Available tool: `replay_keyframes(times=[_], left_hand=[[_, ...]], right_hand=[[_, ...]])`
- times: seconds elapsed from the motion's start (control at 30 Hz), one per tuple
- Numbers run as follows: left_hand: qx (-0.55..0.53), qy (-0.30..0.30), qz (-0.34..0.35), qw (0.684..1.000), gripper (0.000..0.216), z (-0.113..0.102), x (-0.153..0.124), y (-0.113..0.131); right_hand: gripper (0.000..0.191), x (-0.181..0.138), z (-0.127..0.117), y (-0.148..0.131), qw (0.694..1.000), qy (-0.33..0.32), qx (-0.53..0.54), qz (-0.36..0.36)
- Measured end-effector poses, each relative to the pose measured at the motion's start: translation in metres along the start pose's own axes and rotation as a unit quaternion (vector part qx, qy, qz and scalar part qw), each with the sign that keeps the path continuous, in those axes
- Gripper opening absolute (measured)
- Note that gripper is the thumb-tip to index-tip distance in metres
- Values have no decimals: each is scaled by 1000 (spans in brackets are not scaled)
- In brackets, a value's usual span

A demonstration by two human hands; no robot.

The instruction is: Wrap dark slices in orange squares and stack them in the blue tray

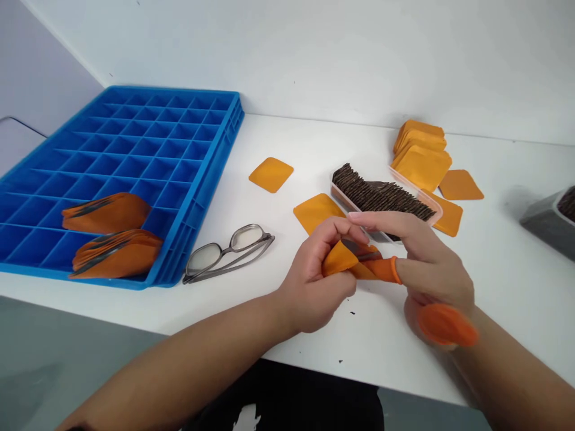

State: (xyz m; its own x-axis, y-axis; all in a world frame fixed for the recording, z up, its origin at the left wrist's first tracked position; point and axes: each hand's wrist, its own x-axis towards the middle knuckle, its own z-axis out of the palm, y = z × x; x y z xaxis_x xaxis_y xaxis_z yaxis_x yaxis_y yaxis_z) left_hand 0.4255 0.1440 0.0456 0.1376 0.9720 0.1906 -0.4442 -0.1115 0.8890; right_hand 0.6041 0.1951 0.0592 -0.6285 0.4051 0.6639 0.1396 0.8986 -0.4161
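My left hand (pixel 317 281) is closed around a folded orange square sheet (pixel 339 258), with a dark piece partly visible inside the fold. My right hand (pixel 435 269) meets it from the right, its index finger reaching over to the left fingertips. An orange finger cot (pixel 384 269) on a right digit presses against the sheet's right end, where the grip is partly hidden. Another orange cover (pixel 447 326), blurred, shows near the right wrist. Just behind my hands stands a clear plastic tub (pixel 438 220) packed with thin dark brown pieces (pixel 381 194).
A blue compartment tray (pixel 197 173) at left holds orange folded bundles (pixel 117 254). Glasses (pixel 224 254) lie beside it. Loose orange squares (pixel 271 174) lie on the white table, with a stack (pixel 422 158) behind the tub. A dark-filled container (pixel 550 221) stands far right.
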Motion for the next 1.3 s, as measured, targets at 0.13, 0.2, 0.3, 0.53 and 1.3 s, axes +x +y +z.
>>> replay_keyframes(times=[0.13,0.2,0.3,0.53,1.3], left_hand=[[97,-23,64,993,45,-1,0,0],[128,-12,69,989,44,0,0,-1],[125,44,69,989,38,1,-1,-6],[118,113,106,981,31,7,-2,-10],[206,15,240,948,40,7,-6,-17]], right_hand=[[50,5,0,-2,998,-25,-47,-27],[52,5,2,-2,998,-21,-60,-22],[53,2,6,-4,999,-9,-54,-5],[47,-4,19,-5,993,98,-68,12],[57,22,-63,111,900,-164,-198,352]])
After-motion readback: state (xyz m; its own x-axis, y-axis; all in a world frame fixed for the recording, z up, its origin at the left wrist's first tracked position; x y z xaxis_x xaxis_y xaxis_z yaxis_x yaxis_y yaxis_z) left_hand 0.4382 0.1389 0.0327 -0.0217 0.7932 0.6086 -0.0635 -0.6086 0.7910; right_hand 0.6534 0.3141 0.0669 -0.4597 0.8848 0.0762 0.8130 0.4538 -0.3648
